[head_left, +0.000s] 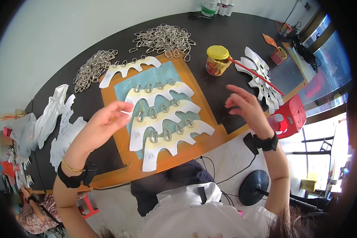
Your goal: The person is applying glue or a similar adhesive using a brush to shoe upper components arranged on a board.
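My left hand (103,125) hovers over the left edge of an orange and teal work board (198,85), pinching a small white scrap between thumb and fingers. My right hand (246,105) is raised with fingers spread, holding nothing, above the dark table (222,35) just right of the board. On the board lie several white scalloped cut-out pieces (166,123), each with three metal oval rings (166,108) along its yellowish glued edge. One more such piece (127,68) lies at the board's top left corner.
Two heaps of loose metal rings (164,37) (93,67) sit at the back. A yellow-lidded glue pot (217,60) with a red stick (256,73) stands right of the board, beside a stack of white cut-outs (261,79). More white pieces (63,127) lie left. A red stool (291,117) stands at right.
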Demonstrator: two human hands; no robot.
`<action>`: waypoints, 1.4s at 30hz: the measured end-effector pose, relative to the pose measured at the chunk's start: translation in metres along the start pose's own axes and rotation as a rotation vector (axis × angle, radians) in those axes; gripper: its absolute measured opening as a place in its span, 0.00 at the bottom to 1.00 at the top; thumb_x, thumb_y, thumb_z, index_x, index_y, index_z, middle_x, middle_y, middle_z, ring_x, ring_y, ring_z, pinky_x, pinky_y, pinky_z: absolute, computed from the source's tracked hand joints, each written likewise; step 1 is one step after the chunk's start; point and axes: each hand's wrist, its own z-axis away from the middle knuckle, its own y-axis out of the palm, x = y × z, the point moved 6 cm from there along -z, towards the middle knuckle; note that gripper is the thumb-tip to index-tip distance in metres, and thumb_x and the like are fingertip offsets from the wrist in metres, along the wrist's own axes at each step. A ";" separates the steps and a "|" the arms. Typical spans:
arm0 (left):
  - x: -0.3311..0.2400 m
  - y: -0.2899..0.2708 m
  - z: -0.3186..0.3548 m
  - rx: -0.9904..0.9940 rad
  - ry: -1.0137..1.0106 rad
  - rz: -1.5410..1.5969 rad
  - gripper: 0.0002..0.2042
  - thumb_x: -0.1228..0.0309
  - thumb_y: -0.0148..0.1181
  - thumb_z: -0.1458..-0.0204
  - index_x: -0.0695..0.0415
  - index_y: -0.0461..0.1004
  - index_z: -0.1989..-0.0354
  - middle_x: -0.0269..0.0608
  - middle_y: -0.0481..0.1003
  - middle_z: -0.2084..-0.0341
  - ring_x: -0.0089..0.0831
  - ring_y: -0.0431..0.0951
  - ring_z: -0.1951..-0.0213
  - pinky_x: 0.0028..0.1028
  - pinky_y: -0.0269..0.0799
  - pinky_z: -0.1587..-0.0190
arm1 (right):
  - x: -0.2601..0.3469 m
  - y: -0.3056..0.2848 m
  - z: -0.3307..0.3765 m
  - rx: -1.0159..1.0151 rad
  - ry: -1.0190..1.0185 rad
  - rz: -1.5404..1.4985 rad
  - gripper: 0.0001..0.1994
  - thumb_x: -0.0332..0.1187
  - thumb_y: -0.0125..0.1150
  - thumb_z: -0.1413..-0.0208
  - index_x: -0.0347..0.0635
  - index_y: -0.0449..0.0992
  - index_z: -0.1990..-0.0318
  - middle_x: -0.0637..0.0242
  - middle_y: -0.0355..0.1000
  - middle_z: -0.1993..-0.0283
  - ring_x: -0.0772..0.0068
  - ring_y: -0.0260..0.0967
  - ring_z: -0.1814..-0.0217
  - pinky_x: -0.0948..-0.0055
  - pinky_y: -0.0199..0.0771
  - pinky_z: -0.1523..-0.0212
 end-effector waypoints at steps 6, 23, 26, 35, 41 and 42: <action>-0.106 0.063 -0.067 0.064 0.362 -0.328 0.17 0.67 0.56 0.45 0.63 0.66 0.49 0.44 0.70 0.50 0.36 0.69 0.47 0.31 0.66 0.47 | -0.010 -0.058 -0.007 -0.225 -0.067 -0.527 0.25 0.38 0.49 0.37 0.41 0.55 0.35 0.70 0.69 0.63 0.81 0.68 0.58 0.81 0.69 0.61; -0.130 0.140 -0.221 -0.367 0.703 -0.904 0.22 0.67 0.70 0.65 0.58 0.69 0.61 0.45 0.74 0.65 0.43 0.75 0.58 0.37 0.72 0.58 | 0.047 -0.076 -0.016 -0.488 -0.642 0.185 0.11 0.29 0.47 0.38 0.33 0.75 0.57 0.65 0.75 0.68 0.79 0.73 0.68 0.80 0.71 0.65; -0.132 0.143 -0.221 -0.370 0.746 -0.911 0.21 0.68 0.68 0.65 0.58 0.70 0.61 0.45 0.74 0.66 0.45 0.75 0.60 0.37 0.72 0.58 | 0.058 -0.074 -0.008 -0.510 -0.686 0.253 0.10 0.28 0.48 0.38 0.32 0.75 0.58 0.64 0.75 0.69 0.78 0.73 0.69 0.80 0.72 0.65; -0.131 0.146 -0.228 -0.323 0.685 -0.940 0.22 0.66 0.68 0.65 0.59 0.70 0.60 0.46 0.74 0.65 0.44 0.75 0.59 0.37 0.72 0.58 | 0.082 -0.083 0.027 -0.565 -0.813 0.310 0.09 0.28 0.48 0.38 0.29 0.73 0.62 0.62 0.73 0.69 0.77 0.72 0.70 0.79 0.73 0.66; -0.126 0.138 -0.231 -0.249 0.659 -0.895 0.28 0.67 0.72 0.70 0.58 0.70 0.56 0.46 0.74 0.60 0.46 0.73 0.55 0.37 0.70 0.53 | 0.041 -0.131 -0.001 -0.515 -0.569 -0.193 0.14 0.36 0.46 0.36 0.31 0.70 0.59 0.57 0.74 0.66 0.69 0.75 0.66 0.72 0.76 0.59; -0.130 0.137 -0.230 -0.259 0.672 -0.892 0.28 0.67 0.72 0.70 0.58 0.70 0.56 0.46 0.74 0.60 0.46 0.73 0.55 0.37 0.70 0.53 | 0.034 -0.140 0.001 -0.517 -0.582 -0.184 0.14 0.36 0.46 0.36 0.31 0.70 0.59 0.57 0.74 0.66 0.69 0.75 0.66 0.72 0.76 0.59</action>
